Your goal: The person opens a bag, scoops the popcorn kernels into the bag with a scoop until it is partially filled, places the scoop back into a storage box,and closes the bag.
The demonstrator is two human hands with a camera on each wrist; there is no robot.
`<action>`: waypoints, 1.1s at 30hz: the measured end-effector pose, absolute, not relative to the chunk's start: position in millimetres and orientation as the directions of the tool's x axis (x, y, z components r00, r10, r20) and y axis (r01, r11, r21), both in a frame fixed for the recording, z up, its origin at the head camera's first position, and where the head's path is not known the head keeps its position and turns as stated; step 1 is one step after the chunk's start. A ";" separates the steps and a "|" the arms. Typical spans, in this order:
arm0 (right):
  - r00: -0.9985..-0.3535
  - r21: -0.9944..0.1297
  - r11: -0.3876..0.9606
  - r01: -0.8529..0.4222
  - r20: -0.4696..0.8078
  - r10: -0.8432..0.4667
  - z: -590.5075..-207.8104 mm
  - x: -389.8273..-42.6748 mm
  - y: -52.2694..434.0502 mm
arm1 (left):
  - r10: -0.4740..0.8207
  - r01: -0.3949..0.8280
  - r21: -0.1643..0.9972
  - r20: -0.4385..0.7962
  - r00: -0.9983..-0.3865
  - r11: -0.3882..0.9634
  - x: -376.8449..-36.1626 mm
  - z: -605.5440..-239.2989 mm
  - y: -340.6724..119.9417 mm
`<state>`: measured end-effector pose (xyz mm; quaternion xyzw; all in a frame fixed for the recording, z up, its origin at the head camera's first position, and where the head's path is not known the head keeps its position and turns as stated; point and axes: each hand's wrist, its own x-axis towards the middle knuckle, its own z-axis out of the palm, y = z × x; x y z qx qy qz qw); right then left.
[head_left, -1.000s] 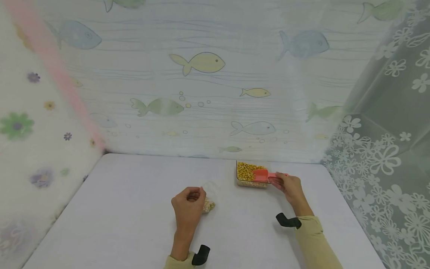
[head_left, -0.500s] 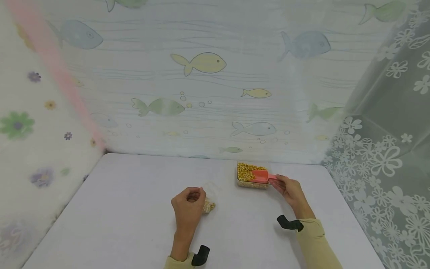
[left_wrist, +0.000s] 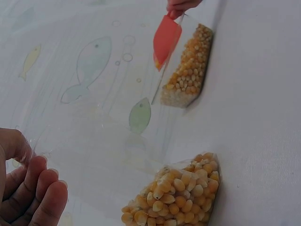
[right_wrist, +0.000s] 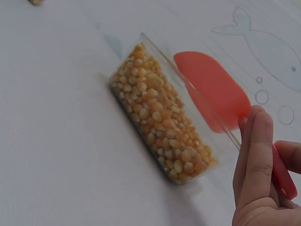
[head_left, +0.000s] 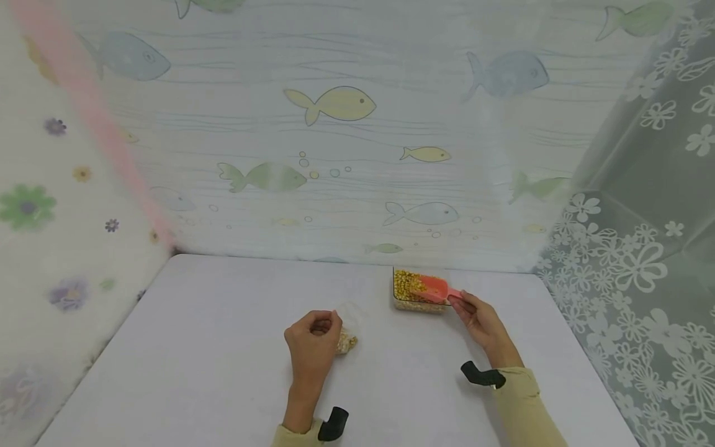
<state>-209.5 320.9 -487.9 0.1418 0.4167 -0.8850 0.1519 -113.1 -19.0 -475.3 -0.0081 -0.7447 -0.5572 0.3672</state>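
My right hand (head_left: 483, 323) grips the handle of a red scoop (head_left: 434, 288), which lies over a clear rectangular container (head_left: 419, 306) of yellow corn kernels (head_left: 406, 284). In the right wrist view the scoop's blade (right_wrist: 214, 89) shows above the container's rim, tilted. A few kernels show at its tip in the left wrist view; how full it is cannot be told. With thumb and fingertips my left hand (head_left: 314, 338) pinches the upper edge of a clear plastic bag (head_left: 350, 315). Corn kernels (left_wrist: 176, 195) fill the bag's bottom, which rests on the table.
A white-covered table (head_left: 223, 360) bears the container and the bag. Behind it hangs a curtain (head_left: 346, 186) printed with fish. A flowered sheet (head_left: 67, 261) closes the left side, and a grey one with white flowers (head_left: 637, 267) the right.
The scoop has come up out of the kernels, its blade now raised and tilted above them. My right wrist has dropped slightly. My left hand and the bag look unchanged.
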 end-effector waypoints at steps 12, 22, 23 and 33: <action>-0.934 -0.615 -0.719 0.323 -0.331 -0.136 -493.1 -209.8 322.1 | -0.396 0.424 0.826 0.554 -0.732 0.372 -112.7 -475.0 -17.8; -0.942 -0.592 -0.749 0.298 -0.308 -0.130 -488.4 -208.7 316.8 | -0.397 0.405 0.838 0.533 -0.747 0.365 -112.0 -472.8 -17.4; -0.944 -0.592 -0.750 0.296 -0.301 -0.134 -487.8 -208.6 316.0 | -0.397 0.403 0.839 0.532 -0.747 0.365 -112.0 -472.7 -17.4; -0.958 -0.607 -0.743 0.283 -0.222 -0.183 -479.7 -199.6 303.8 | -0.397 0.404 0.840 0.531 -0.749 0.363 -112.7 -474.2 -17.7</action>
